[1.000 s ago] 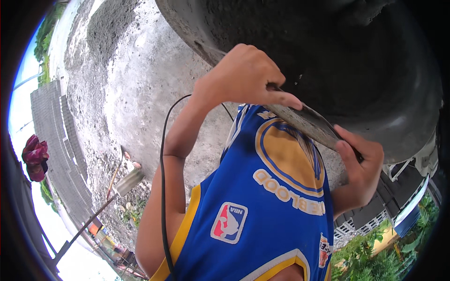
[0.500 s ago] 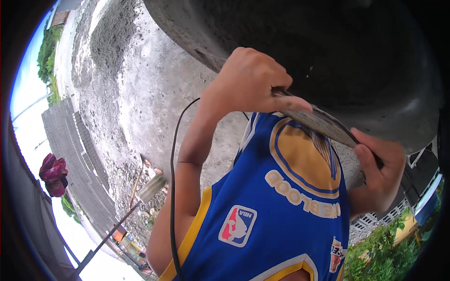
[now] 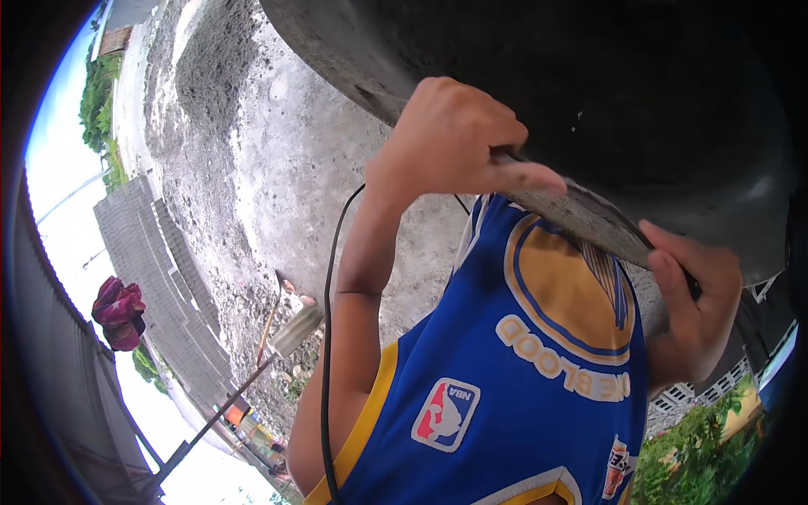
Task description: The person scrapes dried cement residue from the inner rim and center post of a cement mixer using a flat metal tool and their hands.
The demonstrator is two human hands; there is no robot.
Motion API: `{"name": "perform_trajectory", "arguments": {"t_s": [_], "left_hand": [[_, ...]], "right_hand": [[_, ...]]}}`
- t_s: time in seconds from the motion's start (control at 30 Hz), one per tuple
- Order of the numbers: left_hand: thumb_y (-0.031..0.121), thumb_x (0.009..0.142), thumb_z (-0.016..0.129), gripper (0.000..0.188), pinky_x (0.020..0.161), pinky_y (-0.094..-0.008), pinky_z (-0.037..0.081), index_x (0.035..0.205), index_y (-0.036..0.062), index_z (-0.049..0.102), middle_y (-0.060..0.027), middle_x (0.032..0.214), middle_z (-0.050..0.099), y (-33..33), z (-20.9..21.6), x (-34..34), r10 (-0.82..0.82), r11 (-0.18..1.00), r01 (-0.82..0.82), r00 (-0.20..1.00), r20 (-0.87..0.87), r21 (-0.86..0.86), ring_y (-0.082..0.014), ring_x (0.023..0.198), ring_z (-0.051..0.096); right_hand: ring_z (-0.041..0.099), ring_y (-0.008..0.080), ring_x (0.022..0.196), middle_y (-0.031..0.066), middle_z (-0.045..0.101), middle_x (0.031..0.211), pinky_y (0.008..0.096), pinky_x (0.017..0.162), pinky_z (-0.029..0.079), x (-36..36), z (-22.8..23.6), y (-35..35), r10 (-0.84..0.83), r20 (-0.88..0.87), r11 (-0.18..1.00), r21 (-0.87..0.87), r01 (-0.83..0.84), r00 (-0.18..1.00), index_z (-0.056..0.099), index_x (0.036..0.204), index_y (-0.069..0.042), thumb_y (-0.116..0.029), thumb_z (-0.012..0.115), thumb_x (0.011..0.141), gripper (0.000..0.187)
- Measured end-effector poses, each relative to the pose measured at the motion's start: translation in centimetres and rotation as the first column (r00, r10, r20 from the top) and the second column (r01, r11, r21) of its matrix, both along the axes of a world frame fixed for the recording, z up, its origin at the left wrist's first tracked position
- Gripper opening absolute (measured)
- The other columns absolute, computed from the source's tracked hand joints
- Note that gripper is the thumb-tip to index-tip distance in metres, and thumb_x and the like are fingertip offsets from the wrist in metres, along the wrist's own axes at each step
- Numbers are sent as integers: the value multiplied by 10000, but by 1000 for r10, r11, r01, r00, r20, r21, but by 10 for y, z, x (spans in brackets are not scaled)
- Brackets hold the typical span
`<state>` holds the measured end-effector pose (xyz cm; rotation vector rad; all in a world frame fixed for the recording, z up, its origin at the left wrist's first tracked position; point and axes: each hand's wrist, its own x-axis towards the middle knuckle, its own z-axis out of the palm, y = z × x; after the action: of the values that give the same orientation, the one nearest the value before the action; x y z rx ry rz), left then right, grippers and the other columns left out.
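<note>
A large dark, round-walled tub [image 3: 640,109] with a worn, dusty rim fills the upper right, close to my chest. My left hand [image 3: 454,139] is closed over the rim, its thumb pressed along the near side. Further right, my right hand [image 3: 699,286] pinches the same rim between thumb and fingers. Some of its fingers are hidden behind the edge. Inside the tub it is too dark to make out more than a few pale specks. Below the rim shows my blue sleeveless jersey [image 3: 497,353] with yellow trim.
Rough grey ground holds a dark gravel heap [image 3: 215,71] and stacked grey blocks [image 3: 156,261]. Near my left arm are a black cable [image 3: 326,337], a thin wooden-handled tool [image 3: 268,324] and a rod with a grey cylinder [image 3: 298,332]. Green plants [image 3: 690,454] grow at lower right.
The ground, my arms and jersey have shifted slightly right in the picture. Both hands keep their hold on the tub's rim.
</note>
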<state>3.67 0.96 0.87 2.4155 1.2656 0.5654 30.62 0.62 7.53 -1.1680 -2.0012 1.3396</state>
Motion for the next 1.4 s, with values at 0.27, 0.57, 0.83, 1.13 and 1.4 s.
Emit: {"name": "perform_trajectory", "arguments": {"t_s": [0.27, 0.57, 0.83, 1.13, 1.4], "left_hand": [[564, 626, 723, 585, 403, -322, 302, 497, 47, 480, -45, 455, 397, 9, -16, -39, 129, 991, -131, 989, -75, -24, -205, 409, 415], [555, 619, 720, 571, 404, -312, 299, 506, 46, 485, -33, 454, 376, 27, -25, -67, 145, 983, -146, 989, 12, 111, -207, 418, 412], [547, 643, 708, 586, 414, -299, 299, 523, 11, 504, -36, 473, 423, 8, 2, -16, 21, 997, -17, 999, -49, 78, -153, 425, 406], [526, 649, 716, 561, 411, -315, 296, 497, 39, 485, -35, 463, 411, 14, -16, -44, 156, 988, -155, 979, -134, 23, -193, 418, 394], [543, 604, 743, 572, 416, -307, 311, 512, 31, 505, -27, 478, 433, 37, -16, -80, 205, 975, -211, 975, -89, -65, -185, 424, 420]], "right_hand": [[658, 158, 639, 177, 677, 748, 239, 601, 478, -36, -30, 18, -61, -28, 974, -219, 53, 998, 675, 966, 28, -121, 639, 814, 215], [596, 125, 698, 115, 678, 811, 235, 669, 444, -70, -30, 27, -71, 29, 973, -220, 76, 997, 677, 992, 10, -129, 614, 840, 216], [656, 190, 619, 158, 679, 765, 237, 612, 474, -23, -17, 4, -125, -63, 990, -75, 120, 990, 681, 944, 5, -163, 627, 838, 206], [648, 184, 591, 161, 671, 761, 259, 554, 465, -40, -56, 26, -23, -71, 975, -223, 7, 997, 681, 947, 0, -146, 605, 853, 189], [657, 218, 622, 168, 672, 783, 278, 601, 477, -73, -61, 25, -66, -128, 994, -97, 54, 990, 672, 965, 8, -169, 594, 861, 219]]}}
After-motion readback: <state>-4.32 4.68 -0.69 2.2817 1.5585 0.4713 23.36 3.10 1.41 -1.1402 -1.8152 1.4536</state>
